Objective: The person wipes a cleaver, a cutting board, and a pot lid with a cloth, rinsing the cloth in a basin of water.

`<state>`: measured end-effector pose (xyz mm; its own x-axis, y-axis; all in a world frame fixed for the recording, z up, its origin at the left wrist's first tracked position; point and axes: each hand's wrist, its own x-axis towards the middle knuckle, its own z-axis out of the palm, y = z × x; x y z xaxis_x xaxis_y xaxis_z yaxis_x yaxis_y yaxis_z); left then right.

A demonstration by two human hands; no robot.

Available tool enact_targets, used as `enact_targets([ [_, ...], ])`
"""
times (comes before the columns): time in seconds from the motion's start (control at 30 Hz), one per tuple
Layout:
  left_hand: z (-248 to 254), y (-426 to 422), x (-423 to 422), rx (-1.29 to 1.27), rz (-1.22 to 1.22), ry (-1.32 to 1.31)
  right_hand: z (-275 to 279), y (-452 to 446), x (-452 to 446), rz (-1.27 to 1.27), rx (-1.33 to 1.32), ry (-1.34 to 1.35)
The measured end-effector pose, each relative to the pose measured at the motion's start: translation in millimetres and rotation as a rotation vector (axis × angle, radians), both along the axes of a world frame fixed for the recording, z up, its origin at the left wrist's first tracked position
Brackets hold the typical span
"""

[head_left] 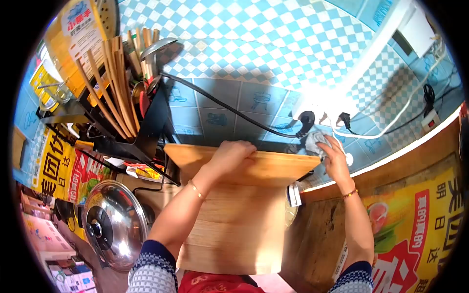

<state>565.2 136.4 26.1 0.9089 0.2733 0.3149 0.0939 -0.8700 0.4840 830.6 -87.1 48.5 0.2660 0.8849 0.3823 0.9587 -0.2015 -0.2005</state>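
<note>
Left hand grips wooden board by top edge; right hand pinches grey cloth, black plug beyond hand.

Reads 美团优 and 日达 in black on the left yellow sheet; reads 美团 and 明日达超 on the right yellow sheet, plus 真的真的 on red. Shows 小 and 手 around an unclear character on the upper-left white label.

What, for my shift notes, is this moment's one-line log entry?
left hand: gripping board by edge | right hand: holding cloth near plug | lid: left of board
</note>
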Motion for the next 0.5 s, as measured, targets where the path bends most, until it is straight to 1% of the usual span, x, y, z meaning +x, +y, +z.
enact_targets([
  [0.1,-5,16,15,-0.004,0.01,0.022,-7,2,-2,-0.034,-0.016,0.087],
  [0.17,-8,25,21,-0.04,-0.038,0.078,-10,6,-8,-0.025,-0.002,0.191],
  [0.2,-11,29,23,-0.045,-0.012,0.082,-16,9,-9,-0.039,0.002,0.24],
  [0.27,-19,37,23,0.03,-0.031,-0.059,-29,12,-6,-0.033,-0.002,0.295],
  [0.3,-26,38,21,0.028,-0.011,-0.054,-37,14,-2,-0.068,0.069,0.373],
  [0.33,-33,35,18,0.209,0.034,-0.25,-46,16,-1,-0.106,0.141,0.452],
  [0.37,-40,32,14,0.394,0.075,-0.444,-55,17,-3,-0.092,0.138,0.454],
  [0.4,-50,27,0,0.421,0.178,-0.436,-65,18,-4,-0.153,0.204,0.466],
  [0.43,-66,20,-13,0.422,0.191,-0.436,-69,19,-4,-0.216,0.265,0.478],
  [0.47,-87,14,-24,0.246,0.384,-0.444,-70,23,-11,-0.264,0.286,0.541],
  [0.5,-104,13,-34,0.068,0.573,-0.447,-75,26,-15,-0.257,0.277,0.544],
])
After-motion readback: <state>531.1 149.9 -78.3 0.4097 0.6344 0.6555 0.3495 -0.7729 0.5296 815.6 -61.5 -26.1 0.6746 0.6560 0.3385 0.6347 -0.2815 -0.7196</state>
